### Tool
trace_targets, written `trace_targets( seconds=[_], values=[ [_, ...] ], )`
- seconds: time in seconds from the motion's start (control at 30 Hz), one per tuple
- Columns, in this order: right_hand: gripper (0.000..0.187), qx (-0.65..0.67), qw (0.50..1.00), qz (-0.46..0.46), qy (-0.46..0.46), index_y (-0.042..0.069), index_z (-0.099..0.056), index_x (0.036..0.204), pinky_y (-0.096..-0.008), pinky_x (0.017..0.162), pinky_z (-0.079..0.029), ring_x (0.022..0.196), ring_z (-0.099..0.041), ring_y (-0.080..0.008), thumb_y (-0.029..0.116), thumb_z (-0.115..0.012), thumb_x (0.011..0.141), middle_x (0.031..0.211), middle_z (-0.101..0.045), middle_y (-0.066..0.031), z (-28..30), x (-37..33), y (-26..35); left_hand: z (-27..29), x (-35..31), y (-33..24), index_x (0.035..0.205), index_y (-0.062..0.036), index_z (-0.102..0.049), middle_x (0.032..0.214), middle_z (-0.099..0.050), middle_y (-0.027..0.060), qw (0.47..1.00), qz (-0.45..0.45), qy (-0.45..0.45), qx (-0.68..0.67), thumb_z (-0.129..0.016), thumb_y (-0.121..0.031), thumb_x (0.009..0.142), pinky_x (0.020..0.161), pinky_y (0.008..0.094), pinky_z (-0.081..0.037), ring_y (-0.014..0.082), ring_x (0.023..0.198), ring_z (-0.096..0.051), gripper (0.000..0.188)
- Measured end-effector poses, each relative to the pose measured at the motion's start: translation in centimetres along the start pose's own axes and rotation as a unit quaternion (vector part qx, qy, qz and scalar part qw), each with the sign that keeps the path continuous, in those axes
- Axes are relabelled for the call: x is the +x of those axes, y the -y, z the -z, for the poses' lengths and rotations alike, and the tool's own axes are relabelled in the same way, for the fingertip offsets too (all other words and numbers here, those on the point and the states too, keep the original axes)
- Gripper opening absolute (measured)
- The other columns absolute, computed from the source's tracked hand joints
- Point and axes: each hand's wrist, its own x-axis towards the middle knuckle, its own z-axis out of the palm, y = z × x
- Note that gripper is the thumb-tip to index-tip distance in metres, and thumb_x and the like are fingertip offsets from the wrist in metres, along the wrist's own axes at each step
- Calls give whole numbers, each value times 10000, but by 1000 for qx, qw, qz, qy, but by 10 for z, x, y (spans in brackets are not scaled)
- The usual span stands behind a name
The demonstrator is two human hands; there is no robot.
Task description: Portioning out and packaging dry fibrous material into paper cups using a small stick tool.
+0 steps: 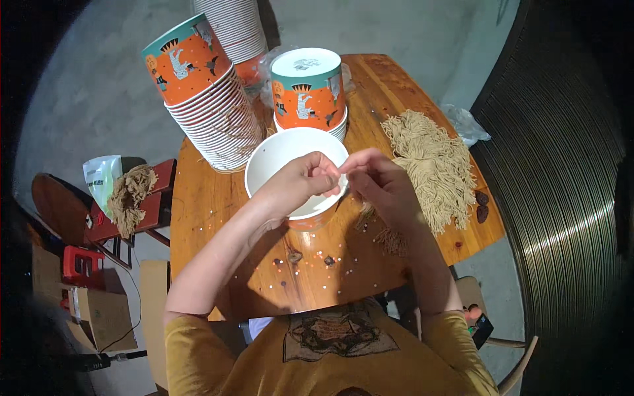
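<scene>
My left hand (305, 181) and my right hand (382, 182) meet over a white-lined paper bucket (274, 153) standing upright on the table. Fingertips of both are pinched close together near its right rim. Whatever lies between them is too small or hidden to make out. Under my right hand and forearm, tan strands (393, 241) show on the wood. A large heap of tan string (432, 173) lies just to the right. Behind the bucket, an upside-down orange and green paper bucket (306, 92) tops a short stack.
A tall leaning stack of nested buckets (214, 125) stands at the left, another (231, 26) behind it. Small white and dark beads (320, 254) are scattered on the wooden table (264, 290). Two dark lumps (483, 206) sit near its right edge. A red stool (83, 264) stands left.
</scene>
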Motion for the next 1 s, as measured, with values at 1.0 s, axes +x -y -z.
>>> trace_targets(
  seconds=[1.0],
  values=[
    [184,-228,968,-5,-106,59,-560,953,-256,600,-439,682,-512,-97,109,-658,806,833,-543,-19,11,-29,-25,-14,15,1,951,-8,-603,843,-593,5,997,48,41,-48,-628,-143,842,724,209,-422,74,775,-523,175]
  ],
)
